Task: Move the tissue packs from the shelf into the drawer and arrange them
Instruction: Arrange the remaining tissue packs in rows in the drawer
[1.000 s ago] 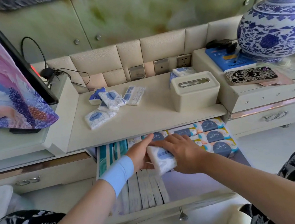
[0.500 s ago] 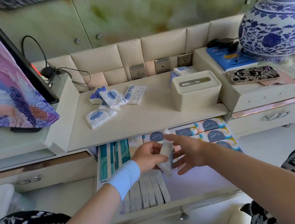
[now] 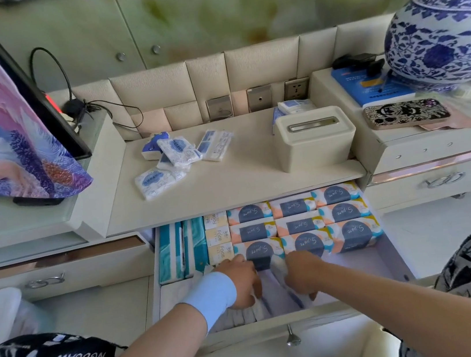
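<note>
Several small white-and-blue tissue packs [image 3: 158, 181] lie loose on the left of the cream shelf [image 3: 246, 179]; one more pack [image 3: 293, 106] sits behind the tissue box. Below, the open drawer [image 3: 278, 320] holds a front row of white packs [image 3: 248, 312] standing on edge. My left hand [image 3: 241, 280] presses on that row, fingers pointing down. My right hand [image 3: 300, 272] holds a white tissue pack [image 3: 278, 266] on edge beside it. A narrow gap separates the two hands.
Orange-and-blue tissue bundles [image 3: 298, 224], cream packs [image 3: 218, 235] and teal packs [image 3: 177, 250] fill the drawer's back. A cream tissue box [image 3: 313, 140] stands on the shelf's right. A blue-and-white vase [image 3: 444, 40] and a phone [image 3: 405, 113] sit on the right cabinet.
The pack held above the drawer has gone down into the front row. Both hands have dropped lower and toward the drawer's front; the camera has tilted down slightly.
</note>
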A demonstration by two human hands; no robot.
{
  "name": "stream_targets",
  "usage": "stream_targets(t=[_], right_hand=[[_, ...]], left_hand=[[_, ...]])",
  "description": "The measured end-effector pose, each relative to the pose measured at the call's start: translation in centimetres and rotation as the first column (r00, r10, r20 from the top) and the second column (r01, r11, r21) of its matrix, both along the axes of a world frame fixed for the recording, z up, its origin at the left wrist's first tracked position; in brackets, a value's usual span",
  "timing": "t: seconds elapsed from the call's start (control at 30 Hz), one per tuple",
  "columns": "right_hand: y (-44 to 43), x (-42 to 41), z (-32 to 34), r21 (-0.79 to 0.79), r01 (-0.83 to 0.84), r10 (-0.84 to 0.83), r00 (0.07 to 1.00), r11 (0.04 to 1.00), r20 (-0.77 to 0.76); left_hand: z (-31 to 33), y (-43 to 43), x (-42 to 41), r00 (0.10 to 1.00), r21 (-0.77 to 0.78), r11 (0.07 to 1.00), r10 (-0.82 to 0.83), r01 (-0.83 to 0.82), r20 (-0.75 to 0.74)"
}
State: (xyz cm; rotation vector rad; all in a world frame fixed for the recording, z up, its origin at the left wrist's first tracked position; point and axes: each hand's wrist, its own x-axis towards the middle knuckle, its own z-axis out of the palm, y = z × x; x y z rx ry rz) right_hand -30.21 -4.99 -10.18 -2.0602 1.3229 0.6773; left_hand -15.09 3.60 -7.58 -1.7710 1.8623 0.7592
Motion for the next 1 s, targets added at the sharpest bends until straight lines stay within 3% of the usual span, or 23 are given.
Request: stream_targets(t=[0.1, 0.17, 0.23, 0.3, 0.37, 0.5, 0.6, 0.73, 0.8, 0.9, 1.0], right_hand=[[0.9, 1.2, -1.1, 0.409, 0.229, -0.345, 0.908, 0.883, 0.236], [1.4, 1.9, -0.8, 0.598, 0.234, -0.442, 0.868, 0.767, 0.226], [1.3, 2.2, -0.5, 0.626, 0.252, -0.447, 0.877, 0.738, 0.174], [1.0, 2.1, -0.6, 0.555, 0.296, -0.428, 0.896, 0.777, 0.121], [1.1, 1.8, -0.8, 0.529, 0.350, -0.470, 0.877, 0.773, 0.106], [2.5, 1.9, -1.2, 0.699, 0.268, -0.537, 0.821, 0.663, 0.195], [2.7, 2.7, -1.6, 0.543, 0.201, -0.381, 0.893, 0.815, 0.241], [3.6, 3.2, -2.1, 0.226, 0.181, -0.261, 0.877, 0.957, 0.404], [4.0, 3.0, -2.4, 0.178, 0.126, -0.190, 0.888, 0.976, 0.419], [3.4, 2.8, -2.2, 0.310, 0.139, -0.246, 0.908, 0.941, 0.339], [2.0, 2.9, -2.0, 0.107, 0.047, -0.076, 0.955, 0.993, 0.286]], left_hand=[[0.5, 0.1, 0.0, 0.998, -0.049, 0.998, 0.030, -0.032, -0.048], [0.6, 0.4, 0.5, 0.990, -0.152, 0.980, 0.117, -0.128, -0.078], [0.5, 0.8, 1.5, 0.977, -0.247, 0.946, 0.192, -0.210, -0.093], [0.2, 1.4, 2.5, 0.965, -0.262, 0.929, 0.248, -0.263, -0.087], [-0.2, 2.2, 3.1, 0.951, -0.180, 0.935, 0.290, -0.305, -0.105], [-0.8, 3.3, 2.9, 0.947, -0.084, 0.949, 0.292, -0.305, -0.135], [-1.0, 3.4, 3.1, 0.955, -0.140, 0.947, 0.277, -0.290, -0.109], [-2.1, 3.4, 2.9, 0.997, -0.233, 0.971, 0.071, -0.059, 0.043], [-2.4, 3.3, 2.6, 0.996, -0.234, 0.969, 0.086, -0.078, 0.023], [-2.2, 2.6, 2.7, 0.996, -0.207, 0.974, 0.095, -0.093, -0.001], [-1.2, 1.5, 3.4, 0.990, -0.166, 0.976, 0.132, -0.139, -0.054]])
